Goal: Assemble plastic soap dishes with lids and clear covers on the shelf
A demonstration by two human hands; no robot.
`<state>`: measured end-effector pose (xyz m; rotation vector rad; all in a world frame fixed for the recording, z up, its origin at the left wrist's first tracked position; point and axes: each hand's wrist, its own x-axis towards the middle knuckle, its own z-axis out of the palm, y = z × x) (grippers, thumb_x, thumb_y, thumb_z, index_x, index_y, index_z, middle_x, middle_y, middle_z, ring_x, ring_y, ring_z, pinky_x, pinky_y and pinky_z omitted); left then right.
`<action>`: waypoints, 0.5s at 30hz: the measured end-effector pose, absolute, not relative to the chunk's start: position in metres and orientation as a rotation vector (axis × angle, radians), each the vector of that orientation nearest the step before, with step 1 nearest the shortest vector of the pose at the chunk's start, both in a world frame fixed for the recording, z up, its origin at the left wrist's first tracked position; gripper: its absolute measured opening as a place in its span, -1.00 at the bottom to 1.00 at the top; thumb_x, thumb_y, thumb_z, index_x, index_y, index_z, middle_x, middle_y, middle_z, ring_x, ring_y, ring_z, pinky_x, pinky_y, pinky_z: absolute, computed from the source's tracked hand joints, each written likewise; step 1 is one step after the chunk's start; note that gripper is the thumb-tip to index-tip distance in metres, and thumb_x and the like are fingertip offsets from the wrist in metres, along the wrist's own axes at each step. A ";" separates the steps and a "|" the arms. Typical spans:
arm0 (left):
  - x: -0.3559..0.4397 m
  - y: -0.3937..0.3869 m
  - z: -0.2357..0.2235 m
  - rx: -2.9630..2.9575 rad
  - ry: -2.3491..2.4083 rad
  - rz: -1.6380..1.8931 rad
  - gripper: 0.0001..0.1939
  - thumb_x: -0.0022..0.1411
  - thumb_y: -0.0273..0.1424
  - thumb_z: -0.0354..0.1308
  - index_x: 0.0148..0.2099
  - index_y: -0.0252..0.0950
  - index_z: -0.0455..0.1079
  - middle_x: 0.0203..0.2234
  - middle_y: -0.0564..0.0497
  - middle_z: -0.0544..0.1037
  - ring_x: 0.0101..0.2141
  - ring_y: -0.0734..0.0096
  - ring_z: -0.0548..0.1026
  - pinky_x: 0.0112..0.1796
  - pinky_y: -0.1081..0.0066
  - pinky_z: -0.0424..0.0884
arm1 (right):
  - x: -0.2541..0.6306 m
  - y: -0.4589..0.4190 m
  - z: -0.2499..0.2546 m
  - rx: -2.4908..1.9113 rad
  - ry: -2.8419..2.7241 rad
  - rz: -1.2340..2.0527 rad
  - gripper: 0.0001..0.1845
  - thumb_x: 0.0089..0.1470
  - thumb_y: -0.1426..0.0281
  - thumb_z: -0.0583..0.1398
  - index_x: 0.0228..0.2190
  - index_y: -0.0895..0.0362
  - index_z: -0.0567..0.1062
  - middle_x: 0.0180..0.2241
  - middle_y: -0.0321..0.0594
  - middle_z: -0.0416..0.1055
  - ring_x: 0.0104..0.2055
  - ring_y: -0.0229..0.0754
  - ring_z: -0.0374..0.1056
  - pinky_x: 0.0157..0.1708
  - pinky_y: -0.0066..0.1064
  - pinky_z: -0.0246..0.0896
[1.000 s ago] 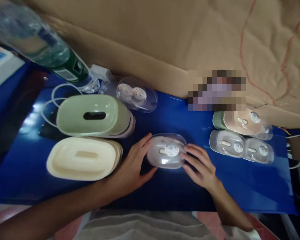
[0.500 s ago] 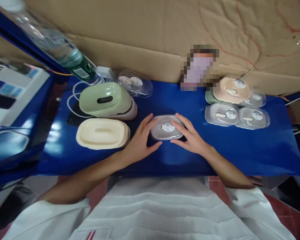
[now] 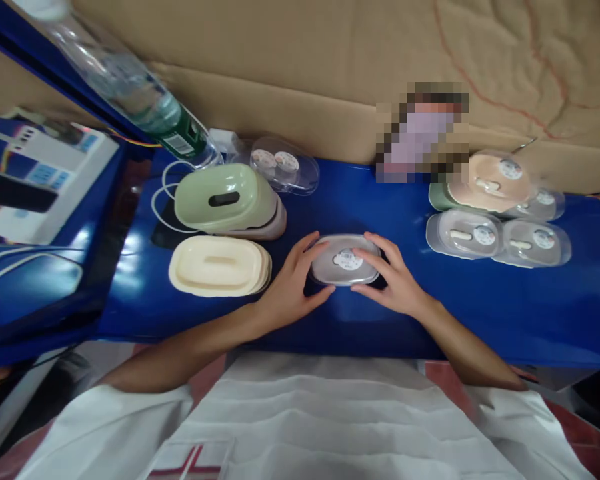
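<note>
An oval grey plastic box with a clear cover (image 3: 330,268) and a round white sticker lies on the blue table in front of me. My left hand (image 3: 297,277) curves round its left end, fingertips on the far rim and thumb at the near edge. At the opposite end, my right hand (image 3: 391,277) grips it the same way, with one fingertip on the top by the sticker. Left of my left hand are a stack of cream oval lids (image 3: 215,265) and a green oval box (image 3: 220,198) with a slot in its top.
Clear-covered boxes (image 3: 470,233) sit to the right, beside a peach one (image 3: 490,179). Clear covers with stickers (image 3: 285,167) lie at the back, near a large water bottle (image 3: 170,127). A pixelated upright object (image 3: 420,133) leans against the cardboard (image 3: 300,60). White cable loops (image 3: 163,200) lie at left.
The view has shifted slightly, so most things appear further right. Both hands stay round the grey box, with little change in their grip.
</note>
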<state>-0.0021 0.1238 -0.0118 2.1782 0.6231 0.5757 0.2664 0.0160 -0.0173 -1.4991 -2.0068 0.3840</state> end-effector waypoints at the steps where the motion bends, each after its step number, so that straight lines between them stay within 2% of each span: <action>1: -0.002 0.124 -0.012 2.181 0.627 0.588 -0.18 0.43 -0.28 0.31 0.55 -0.09 -0.03 0.49 -0.30 0.10 0.49 -0.12 0.16 0.43 -0.21 0.21 | 0.266 0.017 -0.017 -1.499 -2.013 0.376 -0.15 0.31 0.09 0.34 0.48 -0.22 0.16 0.49 -0.03 0.10 0.51 0.27 0.11 0.43 0.28 0.19; 5: 0.002 0.126 -0.014 2.193 0.598 0.640 -0.17 0.40 -0.28 0.32 0.54 -0.13 -0.01 0.46 -0.32 0.13 0.48 -0.14 0.16 0.43 -0.23 0.18 | 0.272 0.017 -0.007 -1.501 -2.127 0.338 -0.20 0.36 0.06 0.28 0.48 -0.13 0.17 0.51 0.03 0.08 0.54 0.24 0.08 0.44 0.25 0.19; 8: 0.006 0.131 -0.019 2.224 0.518 0.681 -0.16 0.39 -0.27 0.32 0.54 -0.17 -0.02 0.45 -0.35 0.15 0.48 -0.14 0.16 0.43 -0.24 0.17 | 0.278 0.015 0.004 -1.520 -2.193 0.273 -0.25 0.39 0.06 0.25 0.47 -0.11 0.21 0.49 0.05 0.13 0.52 0.22 0.13 0.43 0.22 0.22; 11: 0.007 0.134 -0.023 2.262 0.466 0.701 -0.14 0.39 -0.24 0.31 0.55 -0.20 -0.05 0.46 -0.38 0.13 0.49 -0.15 0.13 0.44 -0.24 0.14 | 0.280 0.013 0.010 -1.540 -2.183 0.244 -0.26 0.38 0.07 0.25 0.46 -0.08 0.24 0.46 0.06 0.18 0.49 0.18 0.19 0.43 0.16 0.26; 15: 0.006 0.136 -0.023 2.290 0.454 0.680 -0.12 0.41 -0.21 0.30 0.56 -0.21 -0.08 0.49 -0.37 0.09 0.50 -0.15 0.10 0.46 -0.22 0.11 | 0.277 0.010 0.010 -1.571 -2.200 0.231 -0.26 0.39 0.08 0.25 0.47 -0.07 0.22 0.46 0.06 0.16 0.51 0.17 0.17 0.44 0.15 0.25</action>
